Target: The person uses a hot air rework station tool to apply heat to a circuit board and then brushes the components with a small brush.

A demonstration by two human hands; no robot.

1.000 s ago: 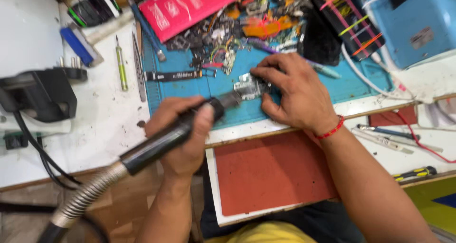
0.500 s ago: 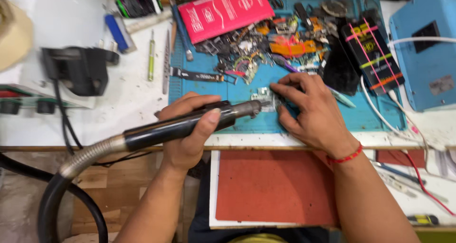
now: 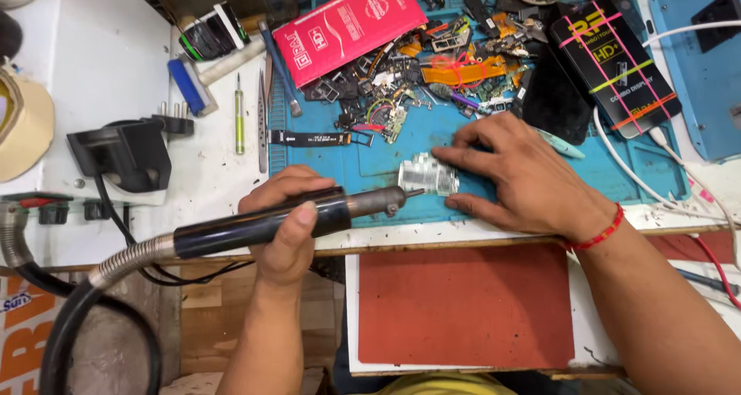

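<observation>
My left hand (image 3: 289, 225) is closed around the black handle of the hot-air tool (image 3: 309, 216), with the thumb lying along its top; the grip is full and firm. The metal nozzle points to the right of this grip, and its tip is just beside the left edge of the small silver circuit board (image 3: 428, 173). Half a second ago the nozzle stood a little higher and seemed to be over the board; now it lies more flat and lower, at the near edge of the blue mat (image 3: 494, 187). The ribbed hose (image 3: 127, 260) falls away to the left of my grip, below the worktop (image 3: 116, 79).

My right hand (image 3: 519, 180) holds nothing. It lies open and flat on the mat, with the fingers spread; the fingertips touch the board from its right side, one above and one below it. Compared with before, this hand is more flat and more stretched.

Beyond both hands there is a heap of small phone parts (image 3: 432, 63), and a red flat box (image 3: 349, 26) lies behind it to the left. A red board (image 3: 463, 302) lies under my right wrist.
</observation>
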